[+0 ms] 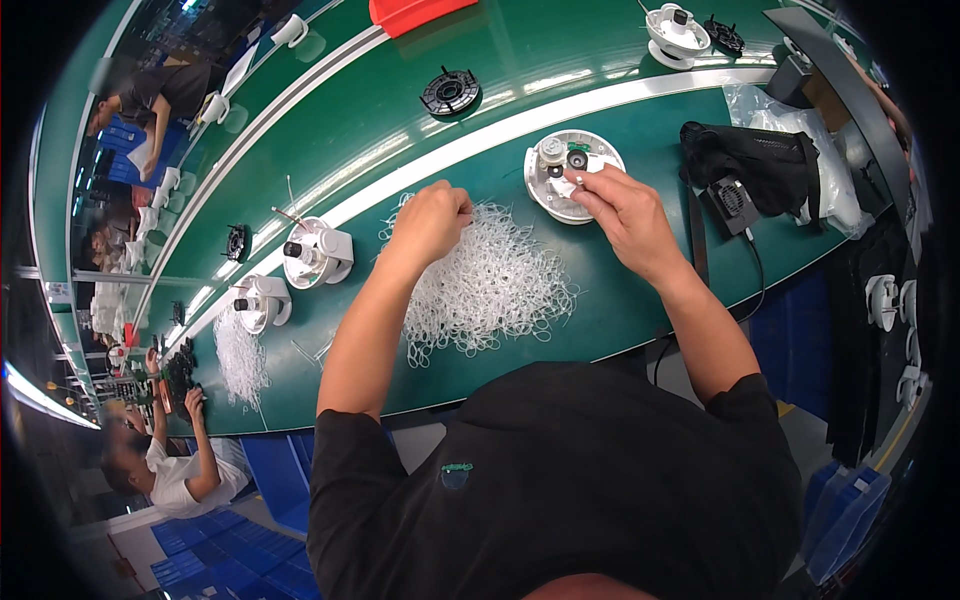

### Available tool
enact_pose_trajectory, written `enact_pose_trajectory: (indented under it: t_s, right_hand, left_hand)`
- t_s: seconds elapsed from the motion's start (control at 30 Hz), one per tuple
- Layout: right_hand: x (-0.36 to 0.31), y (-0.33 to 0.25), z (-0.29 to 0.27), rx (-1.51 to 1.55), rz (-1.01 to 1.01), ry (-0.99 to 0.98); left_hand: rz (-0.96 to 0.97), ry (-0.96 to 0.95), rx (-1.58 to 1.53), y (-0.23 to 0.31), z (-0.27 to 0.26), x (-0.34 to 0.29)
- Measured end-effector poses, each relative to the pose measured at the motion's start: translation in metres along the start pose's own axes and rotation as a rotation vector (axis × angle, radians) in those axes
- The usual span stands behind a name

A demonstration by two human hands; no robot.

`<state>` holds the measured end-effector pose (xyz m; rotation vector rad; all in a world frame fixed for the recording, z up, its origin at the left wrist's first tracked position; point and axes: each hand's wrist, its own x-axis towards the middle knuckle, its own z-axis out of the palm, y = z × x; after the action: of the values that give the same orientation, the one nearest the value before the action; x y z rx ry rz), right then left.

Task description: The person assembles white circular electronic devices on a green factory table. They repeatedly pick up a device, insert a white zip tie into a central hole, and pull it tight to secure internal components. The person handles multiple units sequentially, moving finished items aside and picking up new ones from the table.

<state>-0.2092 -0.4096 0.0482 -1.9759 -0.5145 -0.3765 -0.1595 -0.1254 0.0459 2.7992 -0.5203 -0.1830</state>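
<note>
A heaped pile of thin white plastic loops [490, 290], some with loose tails, lies on the green table in front of me. Over the pile's upper left edge is my left hand [430, 225], its fingers curled together; whatever they may pinch is hidden. Beyond the pile to the right sits a round white housing [541, 197] with its inside facing up, showing a small motor, dark round parts and a bit of green. My right hand [628, 217] reaches over its near right side, thumb and forefinger closed together at a small whitish bit I cannot make out.
A black bag [745, 160] and a black box with a cable [733, 207] lie at right. A black ring-shaped part [450, 92] rests on the green belt beyond. White units [318, 255] and another loop pile [240, 360] stand left, near a person in white [185, 475].
</note>
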Motion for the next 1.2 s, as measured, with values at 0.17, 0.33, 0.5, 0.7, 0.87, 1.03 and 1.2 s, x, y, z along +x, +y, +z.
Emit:
enact_pose_trajectory:
  t_s: [0.17, 0.33, 0.5, 0.7, 0.87, 1.03, 1.2]
  right_hand:
    - [0.002, 0.006, 0.003, -0.078, -0.083, 0.020]
    - [0.005, 0.004, 0.009, -0.104, -0.081, -0.014]
    - [0.006, 0.011, 0.009, -0.122, -0.148, 0.066]
    - [0.004, 0.037, -0.022, -0.082, -0.170, 0.097]
    - [0.004, 0.056, -0.027, 0.376, 0.255, 0.307]
    - [0.015, 0.075, -0.044, 0.508, 0.386, 0.290]
    - [0.043, 0.072, -0.052, 0.471, 0.458, -0.192]
  left_hand:
    - [-0.037, 0.078, -0.309, -0.005, -0.009, -0.001]
    - [-0.114, 0.133, -0.623, 0.008, -0.019, -0.007]
    - [-0.058, 0.170, -0.854, 0.016, -0.010, 0.000]
    - [0.254, 0.099, -1.048, 0.037, -0.013, 0.061]
    - [0.254, -0.247, -1.124, 0.084, 0.007, 0.119]
    - [0.334, -0.201, -0.953, 0.090, 0.016, 0.102]
    - [0.061, -0.227, -0.946, 0.078, -0.001, 0.048]
